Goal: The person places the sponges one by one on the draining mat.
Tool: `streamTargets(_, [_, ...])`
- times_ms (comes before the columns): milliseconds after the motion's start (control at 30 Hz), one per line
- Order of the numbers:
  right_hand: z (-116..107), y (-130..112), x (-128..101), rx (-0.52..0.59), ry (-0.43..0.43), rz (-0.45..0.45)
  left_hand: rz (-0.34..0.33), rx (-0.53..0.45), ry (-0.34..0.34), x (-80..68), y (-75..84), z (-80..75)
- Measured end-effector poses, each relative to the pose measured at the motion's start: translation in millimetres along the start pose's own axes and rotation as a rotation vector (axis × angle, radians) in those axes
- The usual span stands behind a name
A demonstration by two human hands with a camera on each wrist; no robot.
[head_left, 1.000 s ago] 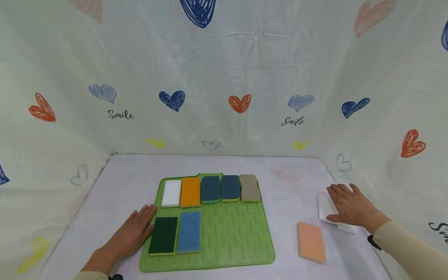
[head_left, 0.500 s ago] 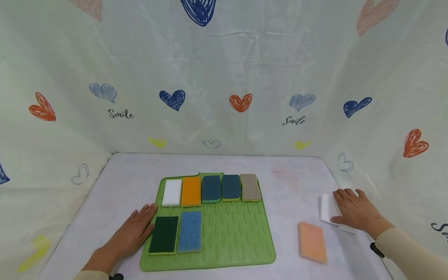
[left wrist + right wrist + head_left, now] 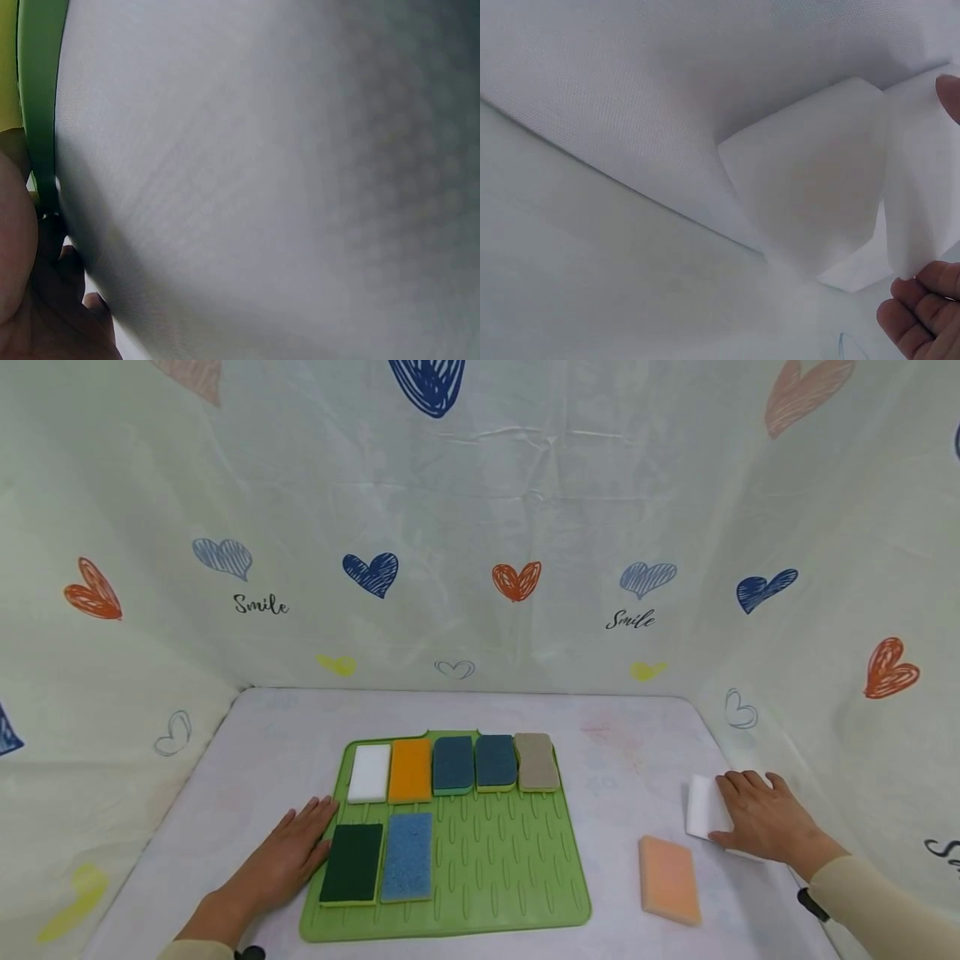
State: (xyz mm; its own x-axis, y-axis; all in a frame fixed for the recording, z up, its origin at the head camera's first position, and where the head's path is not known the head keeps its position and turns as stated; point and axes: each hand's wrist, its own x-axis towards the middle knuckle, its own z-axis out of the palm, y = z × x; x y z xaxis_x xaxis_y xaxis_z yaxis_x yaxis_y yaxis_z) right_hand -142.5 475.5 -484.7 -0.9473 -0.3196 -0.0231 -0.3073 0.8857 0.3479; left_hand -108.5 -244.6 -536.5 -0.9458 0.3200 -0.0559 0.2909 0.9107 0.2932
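Note:
My right hand (image 3: 772,820) pinches a white block-shaped sponge (image 3: 705,808) at the table's right side. In the right wrist view, thumb and fingertips sit on opposite ends of this white sponge (image 3: 919,180), which looks tilted. Against it lies a second white sponge (image 3: 802,180), mostly hidden under the hand in the head view. My left hand (image 3: 281,864) lies flat with its fingers straight at the left edge of the green mat (image 3: 517,877). Its thumb is beside a dark green scouring sponge (image 3: 351,864); whether they touch I cannot tell.
A peach sponge (image 3: 669,881) lies between mat and right hand. On the mat are a blue sponge (image 3: 407,858) and a back row with white (image 3: 369,773), orange (image 3: 410,771), two dark blue and beige (image 3: 536,762) sponges. Printed curtains (image 3: 450,510) surround the table.
My right hand has shifted slightly right and nearer, its fingers closing around one white sponge, which has tilted up. The left hand and the sponges on the mat stay put.

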Motion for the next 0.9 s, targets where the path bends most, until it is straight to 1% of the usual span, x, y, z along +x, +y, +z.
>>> streamTargets(167, [2.4, -2.9, -1.3, 0.072, -0.014, 0.022, -0.002, -0.004, 0.000, -0.2, 0.1, -0.5])
streamTargets(233, [3.9, -3.8, -1.1, 0.082, -0.009, 0.021, 0.002, -0.008, 0.004, 0.1, 0.1, -0.2])
streamTargets(300, [5.5, -4.2, 0.6, 0.077, 0.022, 0.012, 0.005, -0.010, 0.007, 0.5, 0.0, 0.3])
streamTargets(433, [6.5, -4.8, 9.1, 0.061, 0.135, -0.018, 0.005, -0.010, 0.006, 0.7, -0.4, 1.0])
streamTargets(500, [4.4, -7.0, 15.0, 0.059, 0.172, -0.025, 0.002, -0.008, 0.003, 0.5, -0.4, 1.1])
streamTargets(667, [-2.5, -15.4, 30.1, 0.043, 0.201, -0.044, -0.001, -0.009, 0.003, 0.2, -0.4, 1.1])
streamTargets(900, [-14.4, -33.6, 52.6, -0.015, 0.256, -0.107, -0.005, -0.006, -0.004, 0.3, 0.1, 1.5])
